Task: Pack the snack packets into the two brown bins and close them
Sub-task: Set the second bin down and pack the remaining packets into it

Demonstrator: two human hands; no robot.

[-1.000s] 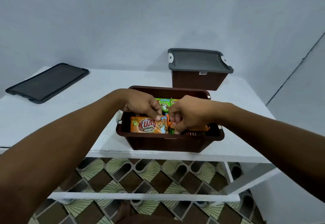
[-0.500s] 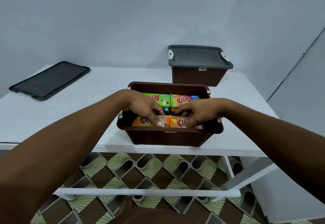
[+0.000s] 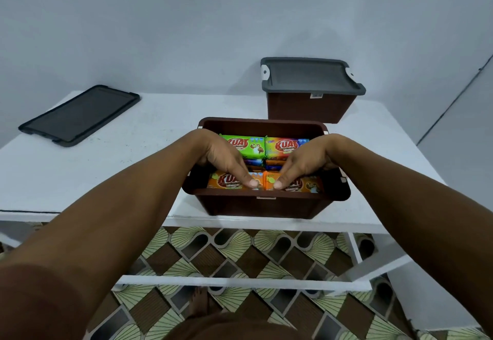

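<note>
An open brown bin (image 3: pixel 264 206) stands at the table's near edge, filled with snack packets. Two orange packets (image 3: pixel 224 180) lie side by side at its front; a green packet (image 3: pixel 246 146) and a multicoloured one (image 3: pixel 285 146) lie at its back. My left hand (image 3: pixel 226 159) rests flat on the left orange packet, fingers together. My right hand (image 3: pixel 301 164) lies flat on the right orange packet (image 3: pixel 306 184). Neither hand grips anything. A second brown bin (image 3: pixel 309 107) stands behind, closed with a grey lid (image 3: pixel 306 75).
A loose dark grey lid (image 3: pixel 80 115) lies flat on the white table (image 3: pixel 133 168) at the far left. A pale wall rises behind the table. Patterned floor tiles and white table rails show below the front edge.
Both hands have flattened out, from pinching the orange packets to pressing down on them. The packets now lie level in the bin. The view has tilted slightly.
</note>
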